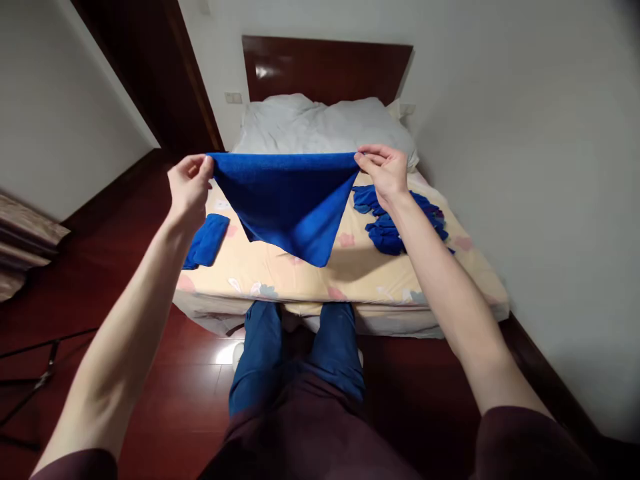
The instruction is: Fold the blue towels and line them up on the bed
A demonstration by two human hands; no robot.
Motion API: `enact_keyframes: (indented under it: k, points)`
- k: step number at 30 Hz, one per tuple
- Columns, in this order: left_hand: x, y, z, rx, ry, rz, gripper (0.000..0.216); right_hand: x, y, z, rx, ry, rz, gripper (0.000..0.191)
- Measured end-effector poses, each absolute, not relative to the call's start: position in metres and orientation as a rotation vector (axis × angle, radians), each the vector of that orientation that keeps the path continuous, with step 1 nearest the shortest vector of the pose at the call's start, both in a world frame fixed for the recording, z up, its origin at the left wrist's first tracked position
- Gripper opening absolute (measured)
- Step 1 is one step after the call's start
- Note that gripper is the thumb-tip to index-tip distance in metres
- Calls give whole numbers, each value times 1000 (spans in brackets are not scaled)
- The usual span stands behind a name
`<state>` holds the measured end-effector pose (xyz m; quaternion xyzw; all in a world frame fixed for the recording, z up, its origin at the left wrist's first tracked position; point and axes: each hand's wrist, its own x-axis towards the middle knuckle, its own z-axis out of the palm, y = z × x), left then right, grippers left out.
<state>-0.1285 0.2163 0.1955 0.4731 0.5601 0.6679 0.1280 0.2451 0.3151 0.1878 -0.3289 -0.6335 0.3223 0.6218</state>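
- Blue towel (295, 193): held up in front of the body, over the floral bed sheet (295, 283), with lower corners dangling, apparently clear of it.
- Pinched at one top corner by the left hand (189, 183), thumb pressed to curled fingers with no gap.
- Pinched likewise at the opposite corner by the right hand (387, 172), fingertips together on the fabric.
- Spread wide this way probably to keep the top edge taut and let the rest hang flat.
- To the left on the sheet, near the edge: folded blue cloths (213, 239), partly behind the left wrist; count hard to make out.
- To the right: crumpled blue cloth pile (385, 235), partly blocked by the right forearm.
- Beyond: grey bedding (320, 127) against a wooden headboard (325, 70).
- At lower left, well apart on the floor: black metal stand (50, 363).
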Motion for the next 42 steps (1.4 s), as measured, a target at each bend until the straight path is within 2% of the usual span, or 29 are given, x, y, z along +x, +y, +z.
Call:
enact_keyframes:
  k: [5,15,23,27,32,42]
  points:
    - [-126,219,229,1428,1518,1824,27,257,288,206,-738,-1460,712,35]
    - [-114,191,240,1391,1480,1888,34,266,269,207,-744,-1436,749,36]
    - [-113,169,212,1461,1574,1684,25,275,237,182,-796,-1398,828,44]
    - [-105,134,193,1370,1380,1552,15,293,200,160,-906,-1384,898,45]
    - [-98,97,178,1241,1272,1386,25,320,161,138,-990,-1380,943,36]
    - [-101,132,160,1346,1402,1411,24,321,177,126,-1004,-1373,964,37]
